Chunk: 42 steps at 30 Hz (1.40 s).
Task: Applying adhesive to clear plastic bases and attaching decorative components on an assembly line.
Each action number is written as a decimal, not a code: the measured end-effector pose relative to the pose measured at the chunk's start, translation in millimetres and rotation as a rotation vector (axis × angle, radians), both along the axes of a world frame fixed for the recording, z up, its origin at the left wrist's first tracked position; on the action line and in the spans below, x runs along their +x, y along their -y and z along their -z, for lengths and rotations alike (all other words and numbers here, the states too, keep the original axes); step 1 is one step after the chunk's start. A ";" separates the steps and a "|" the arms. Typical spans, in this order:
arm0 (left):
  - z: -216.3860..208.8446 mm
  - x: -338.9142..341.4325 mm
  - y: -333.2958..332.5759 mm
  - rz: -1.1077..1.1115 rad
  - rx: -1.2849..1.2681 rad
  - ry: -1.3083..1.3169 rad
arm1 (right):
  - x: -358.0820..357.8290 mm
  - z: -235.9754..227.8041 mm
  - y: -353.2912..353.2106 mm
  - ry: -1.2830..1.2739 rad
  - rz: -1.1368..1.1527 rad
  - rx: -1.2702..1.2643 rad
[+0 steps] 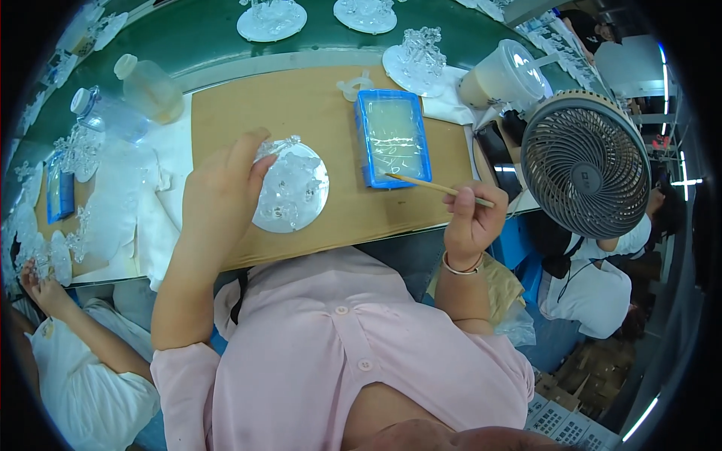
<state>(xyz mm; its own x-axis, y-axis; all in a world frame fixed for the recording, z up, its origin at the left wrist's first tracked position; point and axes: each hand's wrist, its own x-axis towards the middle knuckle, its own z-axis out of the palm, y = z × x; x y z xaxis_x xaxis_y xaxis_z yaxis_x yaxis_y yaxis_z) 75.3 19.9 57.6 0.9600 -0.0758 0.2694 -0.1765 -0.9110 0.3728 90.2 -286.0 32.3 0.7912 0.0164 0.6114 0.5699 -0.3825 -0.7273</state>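
My left hand (227, 174) curls its thumb and fingers around the upper left side of a clear plastic figure (289, 184). Beneath the figure is a round white disc (319, 197) on the brown board; exactly where the fingertips grip is partly hidden. My right hand (475, 218) pinches a thin tan stick (429, 183), like a fine brush, with a dark pointed tip. That tip is at the lower part of a blue-rimmed tray (362, 143) with a pale, translucent filling that bears scratch-like white marks.
A grey fan (587, 165) stands at the right beside a lidded cup (500, 79). Two bottles (154, 94) are at the left. More white discs with clear figures (415, 64) lie along the far side, near the green belt (203, 45). A co-worker's hand (49, 293) is at far left.
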 end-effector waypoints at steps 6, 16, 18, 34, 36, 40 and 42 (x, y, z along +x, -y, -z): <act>19.9 -12.9 -17.4 -0.057 -0.248 0.151 | 0.6 -10.6 3.6 -0.018 -0.056 -0.068; 31.3 -21.6 -8.7 -0.103 -0.466 0.104 | 20.0 -34.0 5.1 -0.078 -0.315 -0.377; 32.3 -21.0 -8.7 -0.116 -0.510 0.116 | 25.3 -36.7 3.2 -0.104 -0.341 -0.388; 44.1 -23.8 -8.4 -0.130 -0.586 0.129 | 17.9 -25.7 8.7 -0.186 -0.057 -0.052; 45.4 -21.5 -7.5 -0.111 -0.582 0.139 | 14.0 -25.3 12.6 -0.049 -0.006 0.167; 46.8 -20.2 -8.1 -0.077 -0.563 0.213 | -5.5 -18.0 10.2 0.011 -0.111 0.368; 46.9 -19.1 -8.2 -0.057 -0.532 0.204 | -22.8 -9.6 -1.8 -0.037 -0.159 0.349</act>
<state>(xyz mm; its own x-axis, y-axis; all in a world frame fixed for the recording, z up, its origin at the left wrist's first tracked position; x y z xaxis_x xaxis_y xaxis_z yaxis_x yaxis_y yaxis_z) 56.2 28.0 10.8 0.8833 0.1708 0.4365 -0.2493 -0.6175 0.7460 67.4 -284.3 41.8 0.8172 -0.0640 0.5728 0.5730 -0.0172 -0.8194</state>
